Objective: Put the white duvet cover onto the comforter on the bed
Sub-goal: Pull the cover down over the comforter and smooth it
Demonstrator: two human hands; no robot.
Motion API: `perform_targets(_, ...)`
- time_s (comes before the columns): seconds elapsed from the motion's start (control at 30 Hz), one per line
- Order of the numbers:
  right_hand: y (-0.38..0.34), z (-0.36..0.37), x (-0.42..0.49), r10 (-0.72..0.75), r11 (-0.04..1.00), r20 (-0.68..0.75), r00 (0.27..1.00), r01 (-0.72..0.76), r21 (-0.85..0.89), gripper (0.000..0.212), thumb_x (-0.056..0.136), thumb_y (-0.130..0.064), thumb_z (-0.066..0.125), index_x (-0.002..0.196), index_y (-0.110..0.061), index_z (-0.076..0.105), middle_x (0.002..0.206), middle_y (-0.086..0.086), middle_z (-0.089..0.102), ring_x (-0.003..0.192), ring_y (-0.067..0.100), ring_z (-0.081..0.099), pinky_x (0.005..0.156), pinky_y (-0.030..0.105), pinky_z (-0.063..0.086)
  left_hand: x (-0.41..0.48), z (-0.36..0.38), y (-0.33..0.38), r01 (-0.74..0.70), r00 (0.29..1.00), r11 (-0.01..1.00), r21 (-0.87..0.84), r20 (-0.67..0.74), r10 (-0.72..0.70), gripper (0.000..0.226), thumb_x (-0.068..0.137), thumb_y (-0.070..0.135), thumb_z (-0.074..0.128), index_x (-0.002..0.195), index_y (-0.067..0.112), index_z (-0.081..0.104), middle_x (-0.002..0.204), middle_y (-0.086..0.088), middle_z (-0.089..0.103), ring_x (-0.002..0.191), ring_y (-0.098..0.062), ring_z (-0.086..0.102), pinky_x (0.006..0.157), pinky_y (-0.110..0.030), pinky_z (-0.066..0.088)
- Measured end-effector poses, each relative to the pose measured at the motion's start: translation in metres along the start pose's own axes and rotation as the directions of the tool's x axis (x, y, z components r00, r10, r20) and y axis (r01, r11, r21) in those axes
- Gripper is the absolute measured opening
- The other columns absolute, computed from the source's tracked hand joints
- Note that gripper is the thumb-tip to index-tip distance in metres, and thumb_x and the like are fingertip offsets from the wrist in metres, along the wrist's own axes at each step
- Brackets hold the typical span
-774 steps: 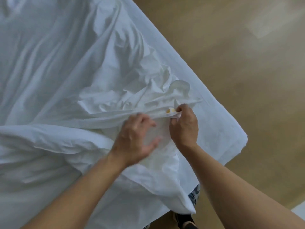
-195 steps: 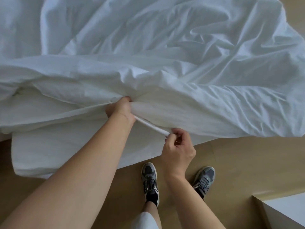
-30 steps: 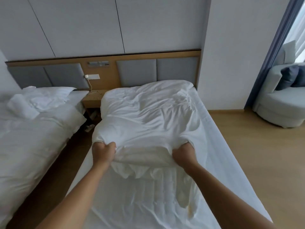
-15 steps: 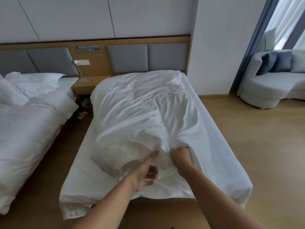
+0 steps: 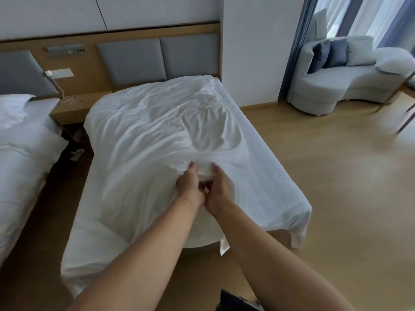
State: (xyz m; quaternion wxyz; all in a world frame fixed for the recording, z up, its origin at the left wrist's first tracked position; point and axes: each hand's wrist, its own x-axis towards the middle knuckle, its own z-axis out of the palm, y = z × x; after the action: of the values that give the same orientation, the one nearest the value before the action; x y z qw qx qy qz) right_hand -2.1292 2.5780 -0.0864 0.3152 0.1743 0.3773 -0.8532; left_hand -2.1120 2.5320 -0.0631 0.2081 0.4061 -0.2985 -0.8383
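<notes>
The bed [image 5: 276,182] fills the middle of the frame. The white duvet cover [image 5: 146,131] lies along it from the headboard [image 5: 157,57] at the top down to the lower middle. It is much wrinkled and sits more to the left side, so a strip of the bed is bare on the right.

I judge the task to be nearly finished: the cover looks filled, and no loose comforter lies apart from it. What seems left is to close the near edge, pull the cover flat and centre it on the bed.

Just below the middle of the frame the left hand [image 5: 189,187] and the right hand [image 5: 219,194] are side by side, nearly touching. Each grip is clenched on a bunch of the cover's near edge.

The comforter itself is not visible; only the thickness under the cloth suggests it. I cannot tell whether its corners sit properly inside. The fingers are mostly hidden in the folds, and the whole picture is slightly blurred.
</notes>
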Motion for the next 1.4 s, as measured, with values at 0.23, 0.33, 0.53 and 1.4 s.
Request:
perform_targets(0.23, -0.028, -0.071, 0.056, 0.217, 0.659, 0.082, 0.973, -0.208, 0.723, 0.064, 0.09, -0.061, 0.062, 0.129, -0.011, 0.061, 0.126, 0.023, 0.066, 0.118, 0.045, 0.062, 0.105, 0.057, 0.048, 0.018, 0.013, -0.008, -0.137, 0.983, 0.991, 0.015, -0.126, 0.137, 0.026, 0.098, 0.016, 0.063, 0.123, 0.008, 0.066, 0.109, -0.008, 0.074, 0.092, -0.023, 0.073, 0.065, -0.034, 0.061)
perform_targets(0.33, -0.064, -0.087, 0.084, 0.236, 0.826, -0.05, 0.97, -0.173, 0.537, 0.029, 0.1, -0.015, 0.055, 0.127, -0.009, 0.065, 0.115, 0.013, 0.072, 0.106, 0.031, 0.068, 0.093, 0.041, 0.057, 0.032, 0.025, -0.012, -0.167, 0.971, 0.985, 0.052, -0.167, 0.173, 0.029, 0.091, 0.02, 0.072, 0.119, 0.012, 0.071, 0.116, -0.01, 0.074, 0.106, -0.028, 0.071, 0.091, -0.044, 0.058)
perform_targets(0.53, -0.167, -0.081, 0.109, -0.272, 0.961, -0.323, 0.907, 0.236, -0.145, 0.021, 0.082, 0.001, 0.064, 0.102, -0.005, 0.07, 0.098, 0.007, 0.073, 0.087, 0.026, 0.071, 0.072, 0.032, 0.061, 0.023, 0.101, -0.099, 0.092, 0.994, 0.981, 0.173, 0.047, -0.102, 0.081, 0.063, 0.069, 0.08, 0.13, 0.026, 0.064, 0.122, 0.001, 0.07, 0.119, -0.016, 0.06, 0.106, -0.037, 0.041)
perform_targets(1.4, -0.363, -0.234, 0.234, -0.474, 0.482, 0.089, 0.876, 0.342, -0.807, 0.039, 0.08, 0.009, 0.062, 0.105, -0.02, 0.065, 0.095, -0.004, 0.07, 0.082, -0.002, 0.065, 0.071, 0.022, 0.056, 0.211, 0.414, -0.193, -0.606, 0.78, -0.064, 0.793, 0.576, -0.244, 0.095, 0.061, 0.073, 0.08, 0.14, 0.031, 0.048, 0.145, -0.001, 0.047, 0.131, -0.019, 0.048, 0.109, -0.043, 0.044)
